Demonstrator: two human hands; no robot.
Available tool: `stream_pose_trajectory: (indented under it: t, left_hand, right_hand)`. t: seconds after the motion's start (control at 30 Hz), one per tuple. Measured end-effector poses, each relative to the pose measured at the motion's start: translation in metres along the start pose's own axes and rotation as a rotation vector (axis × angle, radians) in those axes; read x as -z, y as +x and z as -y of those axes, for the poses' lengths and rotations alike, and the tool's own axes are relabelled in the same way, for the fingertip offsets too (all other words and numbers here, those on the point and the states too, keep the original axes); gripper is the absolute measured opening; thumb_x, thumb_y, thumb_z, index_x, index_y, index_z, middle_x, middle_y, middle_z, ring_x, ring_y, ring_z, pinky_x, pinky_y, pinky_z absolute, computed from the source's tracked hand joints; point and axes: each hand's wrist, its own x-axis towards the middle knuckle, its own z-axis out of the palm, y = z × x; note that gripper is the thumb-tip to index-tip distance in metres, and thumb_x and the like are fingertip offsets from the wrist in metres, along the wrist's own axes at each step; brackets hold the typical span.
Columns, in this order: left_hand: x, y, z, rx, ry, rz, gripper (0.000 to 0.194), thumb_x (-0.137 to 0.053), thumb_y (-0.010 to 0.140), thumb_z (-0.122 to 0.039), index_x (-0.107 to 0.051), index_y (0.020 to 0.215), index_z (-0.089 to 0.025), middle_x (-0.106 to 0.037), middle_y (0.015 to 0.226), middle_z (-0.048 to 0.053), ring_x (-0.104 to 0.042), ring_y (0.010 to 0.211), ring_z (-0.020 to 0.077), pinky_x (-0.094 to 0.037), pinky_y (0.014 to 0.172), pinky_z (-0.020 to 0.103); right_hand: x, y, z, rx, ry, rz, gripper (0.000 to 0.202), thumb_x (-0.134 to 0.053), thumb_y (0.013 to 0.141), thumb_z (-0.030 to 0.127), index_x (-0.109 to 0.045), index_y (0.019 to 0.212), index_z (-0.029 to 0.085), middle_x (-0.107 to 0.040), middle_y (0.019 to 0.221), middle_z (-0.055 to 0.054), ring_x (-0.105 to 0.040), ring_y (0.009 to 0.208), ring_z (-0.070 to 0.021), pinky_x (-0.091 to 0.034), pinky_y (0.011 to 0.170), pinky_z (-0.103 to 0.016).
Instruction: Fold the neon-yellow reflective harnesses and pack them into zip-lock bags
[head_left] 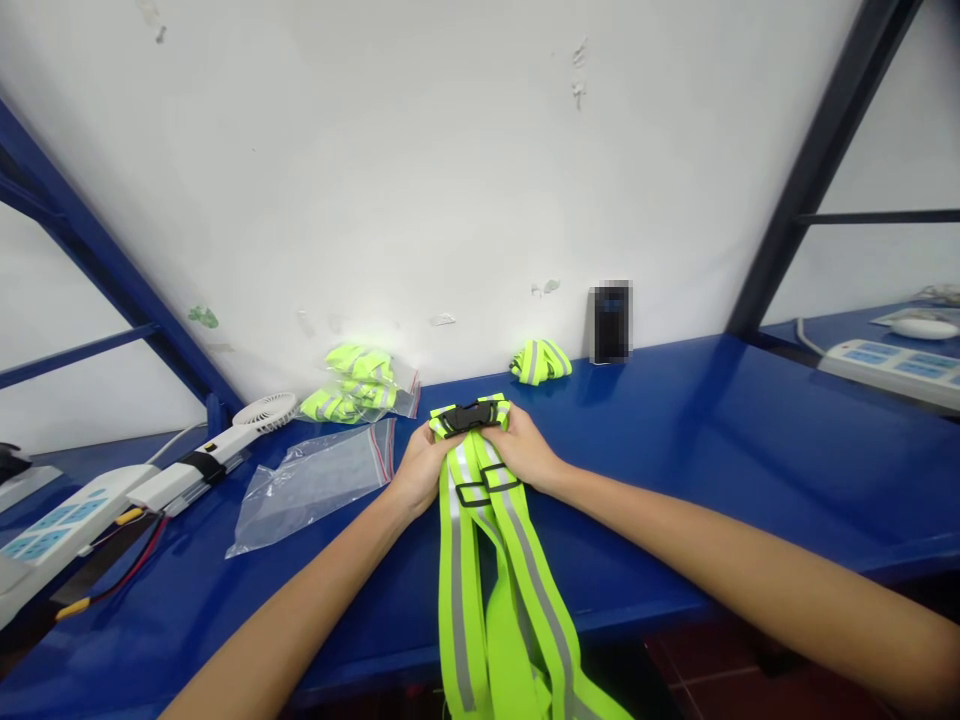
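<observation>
Between my two hands is a neon yellow-green reflective harness (459,570) with grey stripes. My left hand (422,468) pinches its upper left end, and my right hand (527,447) grips the upper right end. A black side-release buckle (471,417) sits fastened across the top, between my thumbs. Below it hang two black strap sliders (474,494), side by side. The long straps drop over the table's front edge, their lower ends running out of view. Most of my fingers are hidden behind the webbing.
On the blue table (675,460) a flat clear zip bag (315,485) lies left of my hands. Behind are a bagged bundle of straps (356,385), a rolled strap (540,361) and a blurred black phone-like object (610,325). A white handheld fan (266,412) and power strip (75,520) sit left.
</observation>
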Motion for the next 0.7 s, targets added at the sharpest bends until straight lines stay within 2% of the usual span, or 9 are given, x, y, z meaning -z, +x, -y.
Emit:
stream_pose_trajectory:
  t: [0.2,0.4,0.7]
  left_hand:
    - [0.002,0.001,0.004,-0.082,0.093,-0.005,0.042,-0.084,0.059,-0.020,-0.063,0.095,-0.015,-0.074,0.092,0.006,-0.071,0.083,0.0235,-0.055,0.080,0.035]
    - [0.008,0.008,0.009,-0.232,0.251,-0.016,0.044,-0.082,0.062,-0.021,-0.067,0.102,-0.014,-0.074,0.101,0.007,-0.069,0.093,0.0232,-0.053,0.083,0.032]
    - [0.011,0.008,0.011,-0.119,0.211,0.082,0.036,-0.081,0.066,-0.026,-0.073,0.099,-0.013,-0.076,0.094,0.008,-0.070,0.087,0.0251,-0.055,0.080,0.035]
  right_hand:
    - [0.001,0.000,-0.001,0.037,-0.118,0.031,0.025,-0.055,0.077,0.014,-0.067,0.099,0.016,-0.072,0.106,-0.007,-0.065,0.105,-0.0258,-0.048,0.093,-0.039]
    - [0.001,0.000,-0.009,0.099,-0.155,0.042,0.025,-0.055,0.079,0.014,-0.071,0.098,0.017,-0.074,0.102,-0.005,-0.066,0.101,-0.0252,-0.049,0.090,-0.038]
    - [0.002,-0.002,-0.003,0.079,-0.132,0.025,0.026,-0.055,0.077,0.014,-0.071,0.097,0.015,-0.074,0.100,-0.006,-0.067,0.097,-0.0249,-0.050,0.088,-0.037]
